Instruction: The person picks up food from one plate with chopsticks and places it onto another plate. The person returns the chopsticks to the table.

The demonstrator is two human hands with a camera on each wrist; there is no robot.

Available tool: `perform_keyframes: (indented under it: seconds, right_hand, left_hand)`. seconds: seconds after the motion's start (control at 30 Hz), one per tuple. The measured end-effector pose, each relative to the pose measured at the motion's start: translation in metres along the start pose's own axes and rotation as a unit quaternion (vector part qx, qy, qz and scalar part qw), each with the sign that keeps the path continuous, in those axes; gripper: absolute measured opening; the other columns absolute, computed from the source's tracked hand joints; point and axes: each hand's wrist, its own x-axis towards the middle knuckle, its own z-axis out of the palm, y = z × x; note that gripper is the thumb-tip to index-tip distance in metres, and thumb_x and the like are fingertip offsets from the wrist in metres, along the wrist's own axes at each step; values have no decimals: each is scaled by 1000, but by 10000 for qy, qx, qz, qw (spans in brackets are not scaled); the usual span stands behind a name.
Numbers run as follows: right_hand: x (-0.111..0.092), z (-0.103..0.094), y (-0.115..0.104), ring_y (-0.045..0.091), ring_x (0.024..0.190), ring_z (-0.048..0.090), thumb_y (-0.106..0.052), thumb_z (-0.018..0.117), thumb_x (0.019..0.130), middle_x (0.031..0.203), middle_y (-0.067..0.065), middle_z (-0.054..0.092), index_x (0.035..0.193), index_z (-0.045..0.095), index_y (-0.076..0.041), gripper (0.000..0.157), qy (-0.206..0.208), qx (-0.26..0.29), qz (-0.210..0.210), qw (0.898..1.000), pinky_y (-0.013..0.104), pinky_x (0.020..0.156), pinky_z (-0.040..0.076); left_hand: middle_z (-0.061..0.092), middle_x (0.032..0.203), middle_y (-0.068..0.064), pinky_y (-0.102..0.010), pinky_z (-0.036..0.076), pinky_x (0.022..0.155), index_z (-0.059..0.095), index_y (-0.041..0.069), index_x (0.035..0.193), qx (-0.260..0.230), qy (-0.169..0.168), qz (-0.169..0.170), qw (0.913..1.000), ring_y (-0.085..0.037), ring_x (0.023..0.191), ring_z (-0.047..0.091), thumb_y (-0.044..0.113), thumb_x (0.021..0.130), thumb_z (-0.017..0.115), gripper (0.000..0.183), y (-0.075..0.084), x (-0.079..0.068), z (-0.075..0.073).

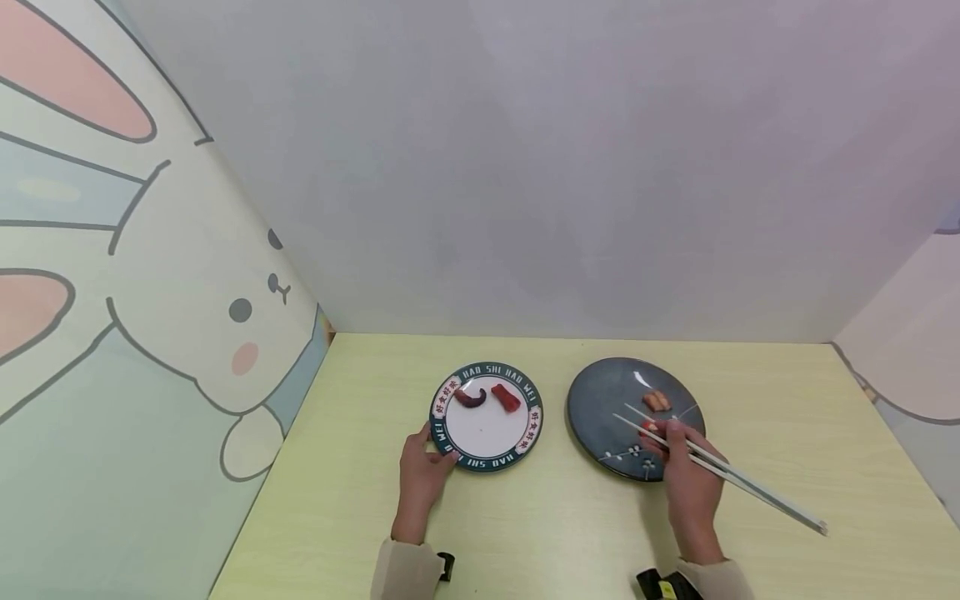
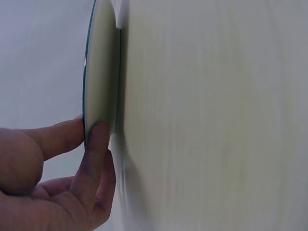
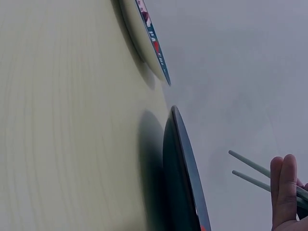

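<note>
In the head view, the left hand (image 1: 423, 479) pinches the near-left rim of a green-rimmed lettered plate (image 1: 480, 433), left of centre toward the tabletop's (image 1: 555, 533) far edge; a curled dark piece (image 1: 470, 399) and a red piece (image 1: 506, 397) lie on it. To its right, the right hand (image 1: 692, 483) holds chopsticks (image 1: 791, 509), tips apart over a blue-grey plate (image 1: 603, 408). The left wrist view shows the plate's rim between thumb and finger. In the right wrist view, two fingers (image 3: 288, 185) lie pressed together against the chopsticks
</note>
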Motion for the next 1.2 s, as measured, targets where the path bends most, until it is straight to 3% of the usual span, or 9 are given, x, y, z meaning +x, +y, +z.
perform_keyframes:
  seconds: [0.2,0.5,0.73,0.97,1.2]
  right_hand:
    - [-7,10,2,9,68,77,-4,62,106,87,7,77,109,64,26,31,-259,4,75,9996,25,67,61]
    - [-11,20,6,9,68,77,-1,60,106,84,0,76,107,64,26,28,-499,-31,-96,9987,23,67,60]
    - [-11,26,9,11,69,77,2,59,105,87,14,74,103,65,27,26,-504,110,-168,9985,26,66,61]
    - [-12,33,13,12,67,77,7,58,104,87,10,71,100,63,30,24,-594,361,-461,9965,27,63,60]
    - [-13,40,15,14,65,77,8,59,103,84,13,74,100,66,27,21,-584,518,-427,9960,29,62,61]
  left_hand:
    - [55,137,-28,-28,51,66,42,-14,153,19,50,68,10000,-24,89,66,-3,88,79,75,-3,1,1]
    - [54,138,-28,-31,52,68,42,-14,153,-5,21,53,10000,-24,89,67,-2,88,80,76,-3,2,1]
    - [54,138,-29,-32,53,69,43,-14,153,-26,19,77,10000,-25,89,67,-3,88,80,76,-2,2,0]
    - [55,137,-29,-32,53,70,42,-14,153,-22,11,87,10000,-25,90,67,-3,88,80,76,-3,2,0]
    - [55,138,-29,-34,54,71,42,-14,153,-28,13,95,9999,-26,91,67,-2,88,80,76,-4,2,0]
